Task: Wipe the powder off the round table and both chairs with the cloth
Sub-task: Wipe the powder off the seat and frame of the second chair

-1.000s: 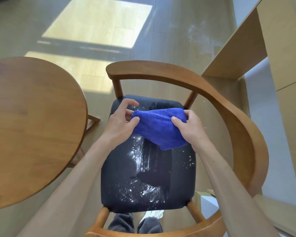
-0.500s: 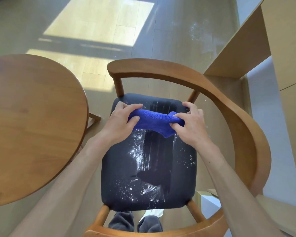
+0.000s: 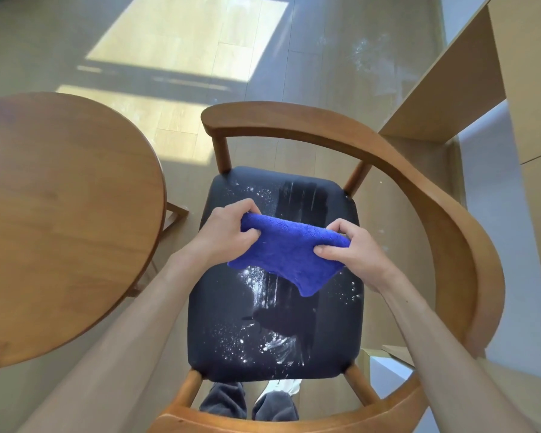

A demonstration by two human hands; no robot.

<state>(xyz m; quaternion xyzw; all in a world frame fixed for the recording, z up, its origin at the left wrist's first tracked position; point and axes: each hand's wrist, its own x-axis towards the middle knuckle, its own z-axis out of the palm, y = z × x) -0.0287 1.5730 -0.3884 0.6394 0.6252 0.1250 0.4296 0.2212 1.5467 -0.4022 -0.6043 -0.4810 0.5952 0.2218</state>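
Note:
A blue cloth [image 3: 286, 254] hangs folded between both hands above the dark chair seat [image 3: 219, 307]. My left hand [image 3: 225, 234] grips its left end and my right hand [image 3: 353, 248] pinches its right end. White powder [image 3: 263, 342] speckles the seat's near half and its far left corner, with wiped streaks down the middle. The wooden chair frame [image 3: 419, 182] curves around the seat. The round wooden table [image 3: 60, 214] stands to the left; no powder shows on its visible top.
Light wood cabinets [image 3: 481, 89] stand at the right, close to the chair's armrest. Some powder [image 3: 363, 54] lies on the floor at the far right. My trouser legs [image 3: 247, 401] show under the chair's near edge. Sunlit floor stretches beyond the chair.
The cloth was bunched up at the seat's far edge half a second ago; now both hands hold it lower and nearer, with its lower flap hanging open again.

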